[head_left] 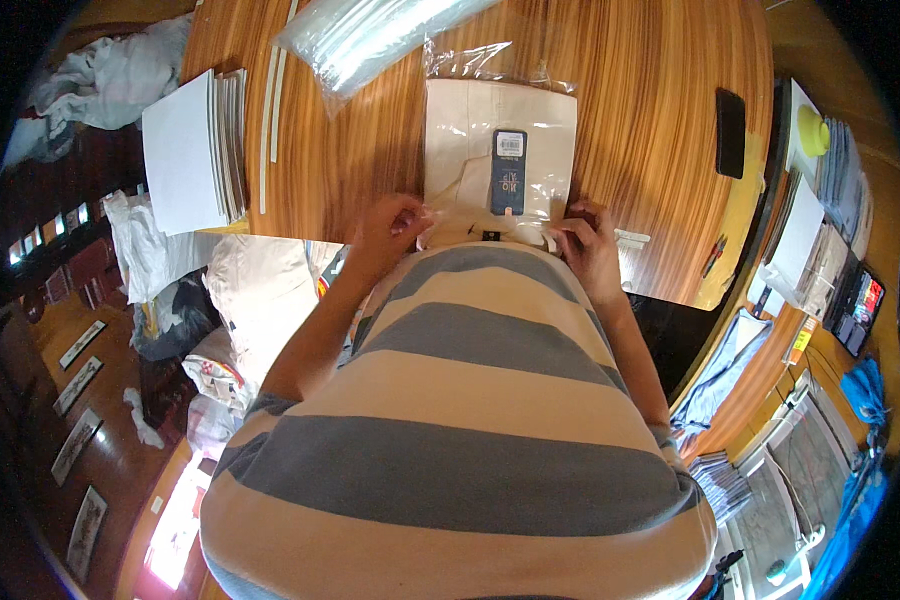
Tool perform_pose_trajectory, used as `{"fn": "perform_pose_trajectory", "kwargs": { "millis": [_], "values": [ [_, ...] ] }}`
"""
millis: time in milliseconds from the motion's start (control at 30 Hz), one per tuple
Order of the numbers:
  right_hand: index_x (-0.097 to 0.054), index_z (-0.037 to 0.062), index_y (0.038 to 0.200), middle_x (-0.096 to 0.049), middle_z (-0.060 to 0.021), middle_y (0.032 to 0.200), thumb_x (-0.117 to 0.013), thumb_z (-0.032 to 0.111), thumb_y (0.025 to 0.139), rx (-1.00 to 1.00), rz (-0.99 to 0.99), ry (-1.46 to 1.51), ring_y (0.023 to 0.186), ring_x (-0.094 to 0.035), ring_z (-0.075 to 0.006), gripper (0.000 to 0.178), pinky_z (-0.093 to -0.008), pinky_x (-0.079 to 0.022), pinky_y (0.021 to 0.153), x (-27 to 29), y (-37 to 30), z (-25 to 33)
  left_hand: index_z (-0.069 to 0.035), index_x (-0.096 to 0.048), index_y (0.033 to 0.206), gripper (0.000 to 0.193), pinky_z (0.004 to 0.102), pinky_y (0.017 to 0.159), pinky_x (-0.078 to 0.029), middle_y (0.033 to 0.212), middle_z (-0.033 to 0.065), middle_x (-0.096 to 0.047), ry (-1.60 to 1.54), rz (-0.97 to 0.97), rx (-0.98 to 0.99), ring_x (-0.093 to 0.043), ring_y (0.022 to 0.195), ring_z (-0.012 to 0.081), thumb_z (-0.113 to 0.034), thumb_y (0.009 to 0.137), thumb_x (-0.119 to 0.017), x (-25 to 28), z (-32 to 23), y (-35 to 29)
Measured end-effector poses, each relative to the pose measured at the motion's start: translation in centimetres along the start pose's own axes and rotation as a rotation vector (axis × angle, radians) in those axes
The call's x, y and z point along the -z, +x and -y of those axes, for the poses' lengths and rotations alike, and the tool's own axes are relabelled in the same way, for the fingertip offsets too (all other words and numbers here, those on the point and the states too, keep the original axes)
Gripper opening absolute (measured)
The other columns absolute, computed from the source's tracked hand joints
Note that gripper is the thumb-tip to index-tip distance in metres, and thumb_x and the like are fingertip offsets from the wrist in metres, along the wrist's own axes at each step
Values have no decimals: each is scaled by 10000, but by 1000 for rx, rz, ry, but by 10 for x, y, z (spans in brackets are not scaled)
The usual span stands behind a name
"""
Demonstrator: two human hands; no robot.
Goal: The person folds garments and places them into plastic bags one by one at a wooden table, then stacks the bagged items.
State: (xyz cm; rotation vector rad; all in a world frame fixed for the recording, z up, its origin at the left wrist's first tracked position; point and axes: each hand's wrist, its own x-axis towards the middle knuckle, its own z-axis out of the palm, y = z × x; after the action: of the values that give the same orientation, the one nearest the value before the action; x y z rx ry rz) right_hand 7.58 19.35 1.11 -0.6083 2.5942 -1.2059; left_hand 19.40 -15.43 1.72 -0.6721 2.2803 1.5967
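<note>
A folded cream garment (450, 130) lies on the wooden table in front of my body, inside a transparent plastic bag (490, 65). A dark hang tag (508, 190) with a white label rests on top of it, under the film. My left hand (390, 232) is closed at the bag's near left corner, its fingertips pinching the plastic. At the near right corner, my right hand (588, 248) has its fingers curled onto the bag's edge. The near end of the garment, with a small black neck label (491, 236), is partly hidden by my striped shirt.
Transparent plastic bags (370, 40) lie at the table's far side. A stack of white sheets (192, 155) stands at the left edge, and a black phone (730, 133) at the right. Light-coloured cloth (265, 295) is below the table on the left. Folded garments (842, 180) are farther right.
</note>
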Motion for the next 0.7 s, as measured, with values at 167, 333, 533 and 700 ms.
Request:
{"fn": "perform_pose_trajectory", "kwargs": {
  "millis": [167,333,533,700],
  "values": [
    [-721,-48,1057,-766,-154,924,-857,222,925,-601,118,283,848,-747,-215,330,-359,-601,764,2,-20,22,-15,-724,1172,412,315,812,-598,1022,121,-778,-72,-98,245,-745,911,171,-211,856,-903,-15,-6,-32],
    [-683,-54,1159,-779,-147,915,-856,242,931,-723,169,373,873,-748,-180,411,-335,-601,772,-4,-33,13,-24,-640,1318,576,318,808,-599,972,128,-786,0,82,255,-755,940,176,-221,848,-908,-14,0,-30],
    [-576,20,1342,-750,-136,1107,-878,90,884,-419,103,530,986,-738,-181,553,-334,-597,843,0,-51,13,-58,-645,1342,567,315,874,-615,1126,127,-770,-398,-98,170,-758,972,183,-136,843,-904,-20,2,-40],
    [-599,47,1314,-691,-117,1221,-879,11,843,-165,97,441,1016,-719,-210,549,-361,-599,862,-3,-68,-4,-62,-672,1327,529,315,871,-626,1161,101,-759,-28,15,-210,-758,963,177,-108,850,-895,-22,33,-45]
  ]
}}
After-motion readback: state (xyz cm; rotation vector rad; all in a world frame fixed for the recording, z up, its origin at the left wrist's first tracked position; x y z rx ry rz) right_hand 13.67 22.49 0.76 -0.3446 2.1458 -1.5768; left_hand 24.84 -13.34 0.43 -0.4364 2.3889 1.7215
